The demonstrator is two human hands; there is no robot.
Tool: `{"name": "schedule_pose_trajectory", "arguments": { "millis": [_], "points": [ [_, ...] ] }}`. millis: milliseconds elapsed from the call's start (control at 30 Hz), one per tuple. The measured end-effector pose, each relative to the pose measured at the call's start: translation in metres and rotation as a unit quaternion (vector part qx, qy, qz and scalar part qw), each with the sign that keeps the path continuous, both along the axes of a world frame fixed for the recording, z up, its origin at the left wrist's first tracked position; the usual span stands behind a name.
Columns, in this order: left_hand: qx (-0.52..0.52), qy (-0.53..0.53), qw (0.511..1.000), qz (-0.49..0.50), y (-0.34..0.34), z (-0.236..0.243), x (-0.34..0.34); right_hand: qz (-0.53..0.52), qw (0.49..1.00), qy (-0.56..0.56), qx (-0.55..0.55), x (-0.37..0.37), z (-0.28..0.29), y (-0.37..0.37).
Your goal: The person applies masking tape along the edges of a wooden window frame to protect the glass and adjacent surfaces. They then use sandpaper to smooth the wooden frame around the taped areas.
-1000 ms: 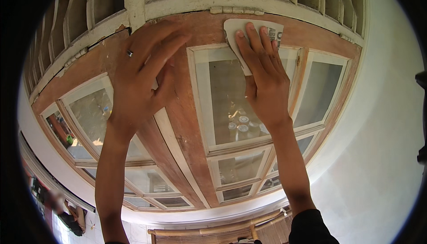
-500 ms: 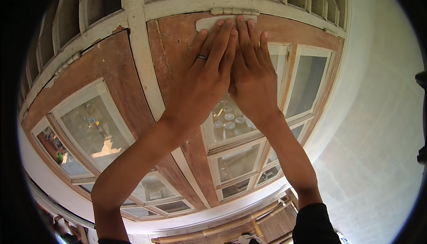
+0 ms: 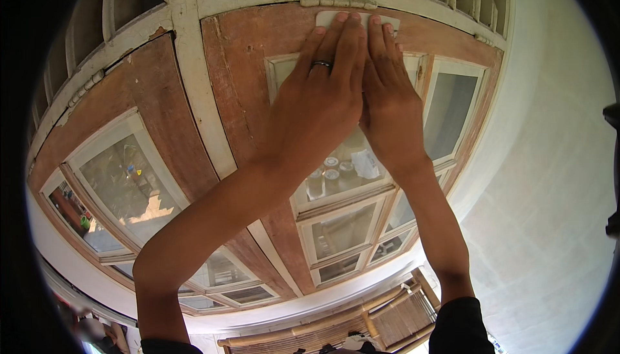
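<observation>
A pale flat sheet with rounded corners, which looks like sandpaper (image 3: 328,20), lies against the top rail of the brown wooden window sash (image 3: 245,50). My left hand (image 3: 326,99) presses on it with straight fingers, a dark ring on one of them. Close beside it, my right hand (image 3: 391,99) lies flat over the sheet's right part, its fingers also stretched out. The underside of the sheet is hidden. Just above the fingertips runs a cream-painted hinge (image 3: 336,2).
A second brown sash (image 3: 161,89) with glass panes is to the left, past a cream post (image 3: 194,76). Slatted vents line the top. A pale wall (image 3: 542,192) rises at the right. Jars (image 3: 332,176) show through the glass; a bamboo bench (image 3: 323,334) stands below.
Both hands and the sheet have slid to the right along the top rail. The view has shifted slightly, and more of the pane left of my hands now shows.
</observation>
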State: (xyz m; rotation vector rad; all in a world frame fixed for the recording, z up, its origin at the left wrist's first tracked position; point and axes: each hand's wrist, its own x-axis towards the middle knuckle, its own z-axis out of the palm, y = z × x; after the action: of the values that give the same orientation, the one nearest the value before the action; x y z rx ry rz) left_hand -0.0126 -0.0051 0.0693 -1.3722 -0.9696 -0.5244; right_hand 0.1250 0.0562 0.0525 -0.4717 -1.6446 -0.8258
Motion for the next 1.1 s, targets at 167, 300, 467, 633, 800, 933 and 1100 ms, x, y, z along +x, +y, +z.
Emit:
{"name": "schedule_pose_trajectory", "arguments": {
  "millis": [167, 300, 467, 633, 800, 933, 1100],
  "points": [
    [0.002, -0.035, 0.999, 0.007, -0.044, 0.001, -0.051, 0.061, 0.997, -0.004, 0.042, -0.058, 0.001, -0.021],
    [-0.010, -0.031, 0.999, 0.009, -0.048, 0.001, -0.050, 0.038, 0.999, -0.004, 0.033, -0.054, 0.002, -0.023],
    [-0.047, -0.022, 0.993, -0.104, -0.010, -0.002, -0.007, 0.000, 1.000, 0.002, -0.010, 0.006, -0.003, -0.009],
    [-0.110, -0.106, 0.956, -0.249, -0.014, 0.001, -0.013, 0.080, 0.995, -0.003, -0.061, 0.029, 0.002, -0.008],
    [-0.089, -0.124, 0.960, -0.236, -0.037, 0.014, -0.021, 0.104, 0.993, -0.018, -0.049, 0.042, 0.024, -0.017],
    [-0.070, -0.126, 0.959, -0.244, -0.039, 0.022, -0.018, 0.076, 0.996, -0.032, -0.041, 0.049, 0.044, -0.015],
    [-0.070, -0.147, 0.946, -0.279, -0.028, 0.028, -0.016, 0.193, 0.977, -0.026, -0.093, 0.047, 0.055, -0.002]
  ]
}}
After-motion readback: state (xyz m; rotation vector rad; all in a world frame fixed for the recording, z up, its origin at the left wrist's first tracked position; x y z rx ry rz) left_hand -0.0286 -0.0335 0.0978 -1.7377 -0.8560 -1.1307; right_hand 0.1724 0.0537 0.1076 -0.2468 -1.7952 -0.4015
